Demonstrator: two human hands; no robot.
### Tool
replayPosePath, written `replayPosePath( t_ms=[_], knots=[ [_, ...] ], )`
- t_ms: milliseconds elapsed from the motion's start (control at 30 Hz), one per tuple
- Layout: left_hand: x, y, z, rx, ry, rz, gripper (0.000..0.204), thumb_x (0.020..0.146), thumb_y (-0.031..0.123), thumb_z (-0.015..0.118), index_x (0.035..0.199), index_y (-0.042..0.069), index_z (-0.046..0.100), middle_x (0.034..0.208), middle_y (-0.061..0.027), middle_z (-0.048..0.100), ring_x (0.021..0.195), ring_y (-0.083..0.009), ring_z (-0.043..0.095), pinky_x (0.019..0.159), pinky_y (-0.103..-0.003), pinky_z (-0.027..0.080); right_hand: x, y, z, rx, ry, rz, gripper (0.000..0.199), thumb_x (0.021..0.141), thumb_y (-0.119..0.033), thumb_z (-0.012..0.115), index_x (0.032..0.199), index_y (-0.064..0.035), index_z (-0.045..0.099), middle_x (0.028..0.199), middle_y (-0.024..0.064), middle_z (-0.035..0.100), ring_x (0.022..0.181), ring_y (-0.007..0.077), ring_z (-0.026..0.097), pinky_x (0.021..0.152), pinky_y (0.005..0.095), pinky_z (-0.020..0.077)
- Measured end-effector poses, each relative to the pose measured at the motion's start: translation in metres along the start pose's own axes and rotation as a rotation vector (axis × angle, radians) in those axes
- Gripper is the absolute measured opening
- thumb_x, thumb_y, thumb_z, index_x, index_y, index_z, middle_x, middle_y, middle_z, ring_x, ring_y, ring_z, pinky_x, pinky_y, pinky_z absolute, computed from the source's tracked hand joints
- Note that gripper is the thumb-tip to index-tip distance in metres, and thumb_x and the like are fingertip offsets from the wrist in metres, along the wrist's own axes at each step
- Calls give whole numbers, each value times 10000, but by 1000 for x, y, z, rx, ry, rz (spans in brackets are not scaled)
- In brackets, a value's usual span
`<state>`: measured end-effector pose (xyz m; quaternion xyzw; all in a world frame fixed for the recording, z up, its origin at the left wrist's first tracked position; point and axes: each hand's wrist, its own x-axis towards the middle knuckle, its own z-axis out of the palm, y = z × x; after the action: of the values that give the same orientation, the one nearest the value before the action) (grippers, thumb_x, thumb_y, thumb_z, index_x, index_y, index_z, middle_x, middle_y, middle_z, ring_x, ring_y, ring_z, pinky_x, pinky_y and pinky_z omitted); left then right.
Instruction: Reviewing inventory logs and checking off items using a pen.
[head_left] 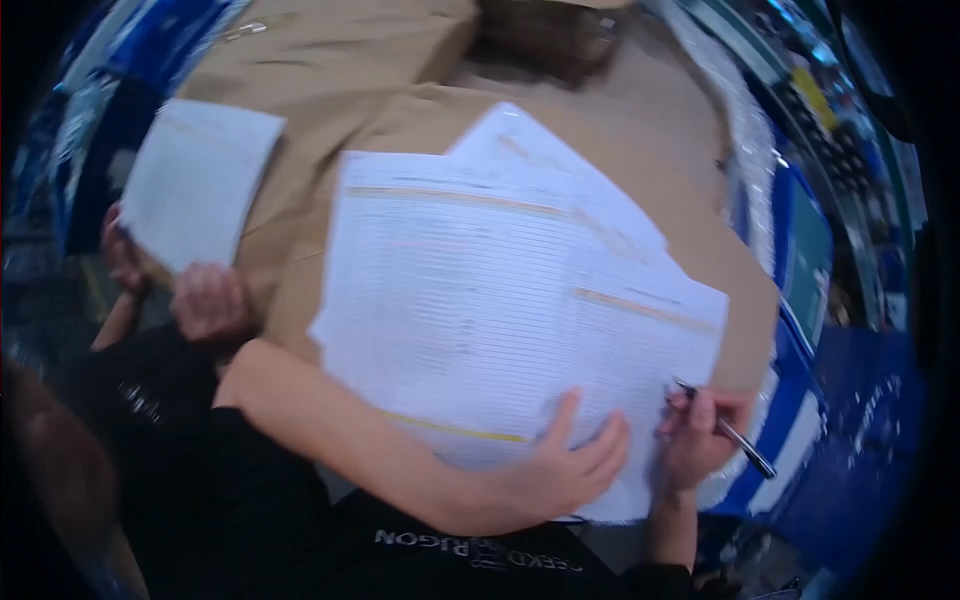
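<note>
My left hand (575, 465) lies on printed paper sheets with its fingers spread, pressing on the lower part of a small sheet (640, 350). My right hand (705, 435) is closed round a black-and-silver pen (745, 449), its tip near the small sheet's right side. Under and beside the small sheet is a larger ruled sheet (440, 300) with a coloured band near its top and a yellow line near its bottom. Another white sheet (535, 150), set at an angle, sticks out behind them. The fine print is too blurred to make out.
Brown wrapping paper (390, 115) covers the surface, with crinkled clear plastic (745, 190) along its right edge. To my left, a co-worker's hands (210, 300) are at a white sheet (200, 180). A dark brown object (550, 40) sits at the far side.
</note>
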<state>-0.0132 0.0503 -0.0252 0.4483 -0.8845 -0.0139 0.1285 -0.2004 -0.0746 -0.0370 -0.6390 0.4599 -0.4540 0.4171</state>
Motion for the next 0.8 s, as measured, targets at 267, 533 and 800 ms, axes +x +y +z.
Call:
replayPosePath(
  t_ms=[267, 533, 800],
  knots=[
    [7, -10, -12, -41, -124, 110, 525, 937, 304, 521, 1385, 34, 557, 1402, -243, 519, 1353, -390, 446, 928, -736, 462, 0, 8, -13, 0, -123, -123, 142, 1000, 0, 576, 925, -17, 457, 908, 215, 675, 532, 92, 543, 469, 215, 472],
    [13, -10, -15, -37, -195, 78, 534, 934, 278, 521, 1408, 36, 551, 1419, -249, 504, 1371, -388, 439, 943, -743, 453, 1, 13, -18, -90, -171, -189, 141, 1000, 11, 568, 918, -18, 457, 871, 201, 666, 532, 87, 527, 470, 218, 465],
    [11, -10, -18, -16, -205, 70, 582, 983, 458, 568, 1420, 74, 563, 1437, -233, 518, 1404, -379, 430, 983, -761, 414, 2, 8, -15, -97, -151, -165, 159, 997, -6, 579, 893, -19, 459, 856, 194, 663, 540, 88, 537, 471, 218, 463]
  ],
)
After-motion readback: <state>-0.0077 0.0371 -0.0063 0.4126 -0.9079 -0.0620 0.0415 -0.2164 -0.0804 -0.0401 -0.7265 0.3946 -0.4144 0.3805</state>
